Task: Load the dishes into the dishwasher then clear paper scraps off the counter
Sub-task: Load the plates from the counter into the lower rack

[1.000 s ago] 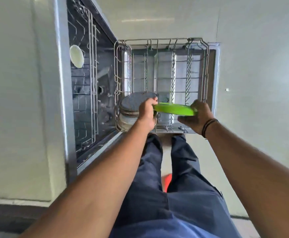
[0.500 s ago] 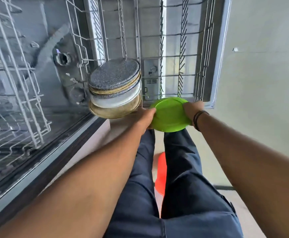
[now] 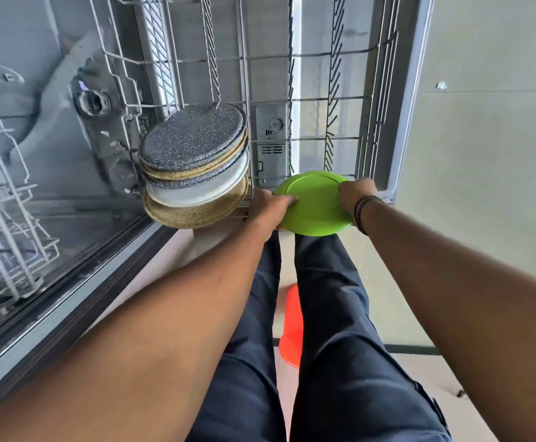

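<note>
At the far left we see the open dishwasher (image 3: 53, 129), its tub running out of frame on the left and top, with the white wires of an inner rack (image 3: 2, 237) only partly in view and somewhat blurred. Right of it, the pulled-out lower rack (image 3: 308, 100) is cut off at the top. A row of plates (image 3: 193, 164) stands in the rack's near left corner, leaning on one another: speckled dark grey, tan, white, and a speckled tan one nearest us; how their lower edges sit in the tines we cannot see.

Our left hand (image 3: 268, 210) grips the left edge of the green plate (image 3: 316, 204), thumb laid across its face, the remaining fingers hidden behind it. The plate is held tilted over the rack's near edge, just right of the stacked row and apart from it; whether it touches the wires we cannot tell. Our right hand (image 3: 354, 194), with dark bands at the wrist, clasps the plate's right edge, its fingertips mostly hidden.

Below, dark trousers (image 3: 340, 346) cover our legs, and between them an orange object (image 3: 290, 330) shows only in part.
</note>
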Tool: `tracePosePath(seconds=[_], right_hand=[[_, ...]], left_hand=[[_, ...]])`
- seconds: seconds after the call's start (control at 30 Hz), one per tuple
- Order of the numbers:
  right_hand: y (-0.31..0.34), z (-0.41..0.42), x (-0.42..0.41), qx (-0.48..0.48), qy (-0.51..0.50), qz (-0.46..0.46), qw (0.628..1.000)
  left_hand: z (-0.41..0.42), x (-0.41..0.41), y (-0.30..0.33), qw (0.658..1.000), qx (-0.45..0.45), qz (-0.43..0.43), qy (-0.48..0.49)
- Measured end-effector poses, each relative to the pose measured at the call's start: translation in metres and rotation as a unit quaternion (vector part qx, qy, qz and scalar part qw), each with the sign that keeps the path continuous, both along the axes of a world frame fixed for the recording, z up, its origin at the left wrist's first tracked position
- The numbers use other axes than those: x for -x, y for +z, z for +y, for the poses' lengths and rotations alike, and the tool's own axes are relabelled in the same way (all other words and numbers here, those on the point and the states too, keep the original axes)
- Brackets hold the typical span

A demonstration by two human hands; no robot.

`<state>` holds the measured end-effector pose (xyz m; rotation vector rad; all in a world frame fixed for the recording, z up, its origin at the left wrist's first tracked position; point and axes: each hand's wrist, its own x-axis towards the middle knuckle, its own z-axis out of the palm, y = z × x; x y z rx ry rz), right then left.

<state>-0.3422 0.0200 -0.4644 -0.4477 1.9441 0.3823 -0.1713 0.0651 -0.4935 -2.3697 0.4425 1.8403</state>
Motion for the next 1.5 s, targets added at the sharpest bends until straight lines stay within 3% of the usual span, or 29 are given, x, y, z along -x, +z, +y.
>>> tracePosePath(seconds=[0.23,0.67,0.9,1.5], right_hand=[[-0.004,0.009,-0.003,-0.018,-0.053,0.019,0.998],[-0.013,0.013,-0.004,0.007,-0.038,0.025,0.999],[-0.012,0.008,-0.011,-0.014,-0.047,0.022,0.999],[-0.046,0.004,-0.011,-0.011,-0.038,0.039,0.998]], left_hand=[[0.001,0.003,-0.016,0.999,-0.004,-0.013,-0.032],[0.000,-0.009,-0.045,0.996,-0.013,-0.027,-0.084],[0.003,-0.006,-0.044,0.999,-0.032,-0.026,-0.030],[-0.002,-0.010,-0.076,0.998,-0.041,-0.021,-0.043]])
